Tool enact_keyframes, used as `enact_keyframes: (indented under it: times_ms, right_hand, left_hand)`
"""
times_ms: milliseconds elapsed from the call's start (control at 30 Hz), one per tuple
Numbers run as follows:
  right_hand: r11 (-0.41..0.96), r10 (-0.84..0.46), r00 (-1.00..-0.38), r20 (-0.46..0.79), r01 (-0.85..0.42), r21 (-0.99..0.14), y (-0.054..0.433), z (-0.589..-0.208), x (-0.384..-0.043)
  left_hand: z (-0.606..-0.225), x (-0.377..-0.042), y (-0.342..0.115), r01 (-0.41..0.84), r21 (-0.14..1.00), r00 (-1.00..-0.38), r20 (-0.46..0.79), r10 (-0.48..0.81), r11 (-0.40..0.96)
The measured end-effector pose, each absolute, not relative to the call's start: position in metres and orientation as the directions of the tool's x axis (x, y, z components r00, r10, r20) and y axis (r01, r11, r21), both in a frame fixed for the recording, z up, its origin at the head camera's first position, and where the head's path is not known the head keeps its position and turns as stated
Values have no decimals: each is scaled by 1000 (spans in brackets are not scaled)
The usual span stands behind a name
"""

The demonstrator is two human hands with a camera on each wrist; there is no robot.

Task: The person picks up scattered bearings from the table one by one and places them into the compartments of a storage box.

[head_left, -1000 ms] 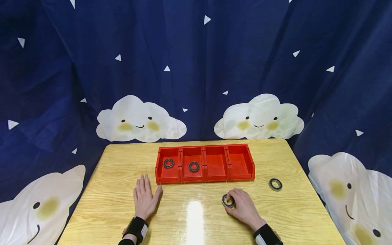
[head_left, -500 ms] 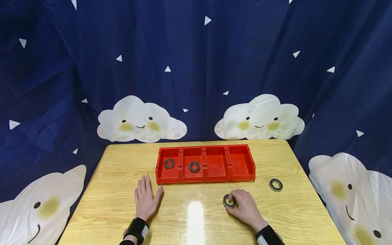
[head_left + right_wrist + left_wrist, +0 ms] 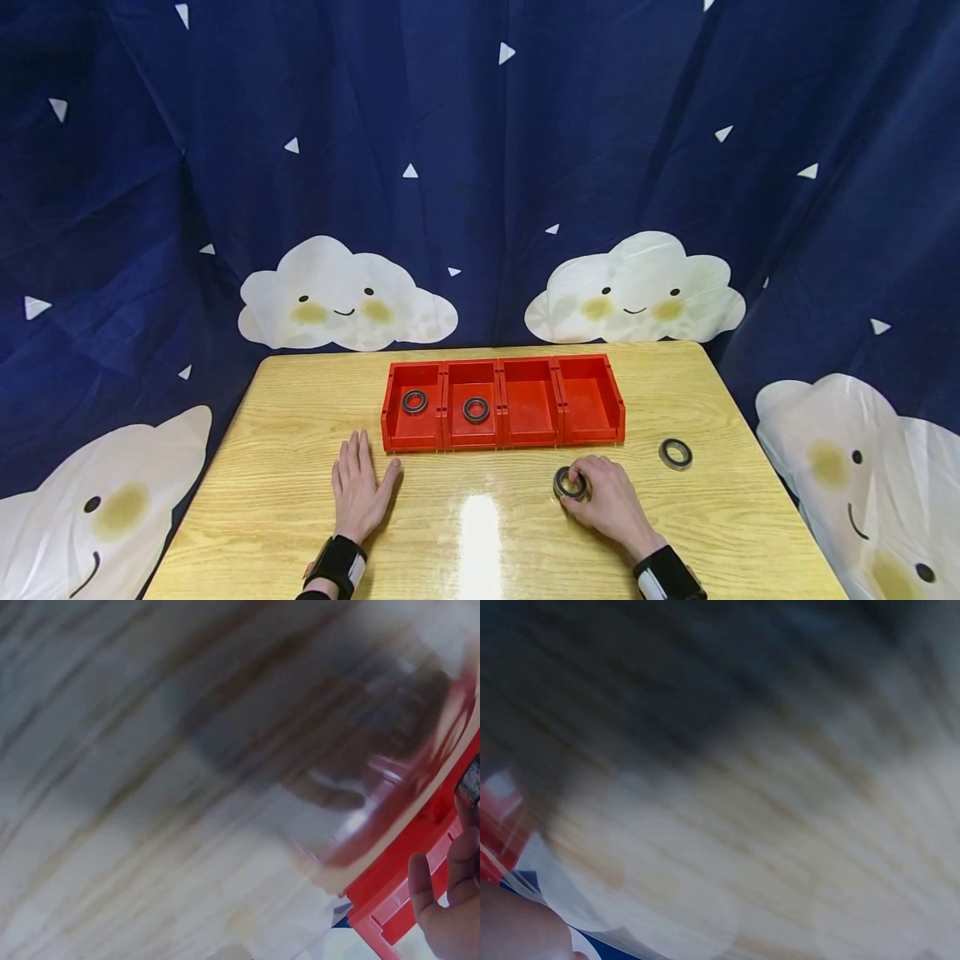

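Observation:
Thumb and fingers of my right hand (image 3: 609, 502) pinch a ring-shaped ball bearing (image 3: 558, 483), dark with a metal rim, at the front right of the red bins. In the right wrist view that hand (image 3: 450, 907) shows at the right edge, with a dark piece of the bearing (image 3: 470, 781) at its fingertips. My left hand (image 3: 360, 492) rests palm down on the table, fingers straight, left of the bins. Only a blurred bit of the left hand (image 3: 521, 926) shows in the left wrist view. Another bearing (image 3: 676, 466) lies on the table at right.
A row of joined red bins (image 3: 502, 446) stands at the back of the wooden table (image 3: 300, 392). One bearing (image 3: 406, 407) lies in the leftmost bin, another bearing (image 3: 467, 414) in the bin beside it. A blue curtain (image 3: 480, 167) with clouds hangs behind.
My right hand has shifted slightly right and away from me with the bearing in its fingers. The left hand stays where it was.

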State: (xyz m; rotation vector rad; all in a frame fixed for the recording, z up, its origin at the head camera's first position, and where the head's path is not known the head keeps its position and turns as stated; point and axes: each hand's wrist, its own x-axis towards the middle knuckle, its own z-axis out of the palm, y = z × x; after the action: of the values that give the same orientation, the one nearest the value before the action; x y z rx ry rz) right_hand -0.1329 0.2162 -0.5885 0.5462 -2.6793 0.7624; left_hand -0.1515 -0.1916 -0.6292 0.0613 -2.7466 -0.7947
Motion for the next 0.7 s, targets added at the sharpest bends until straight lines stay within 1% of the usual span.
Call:
enact_keyframes:
  times_ms: [300, 700]
  right_hand:
    - [797, -269, -887, 375, -424, -431, 224, -586, -137]
    - [800, -284, -879, 382, -437, -412, 228, -579, -145]
  left_hand:
    - [-626, -150, -190, 62, 534, -951, 288, -112, 843]
    - [-626, -149, -189, 52, 539, -957, 267, -112, 841]
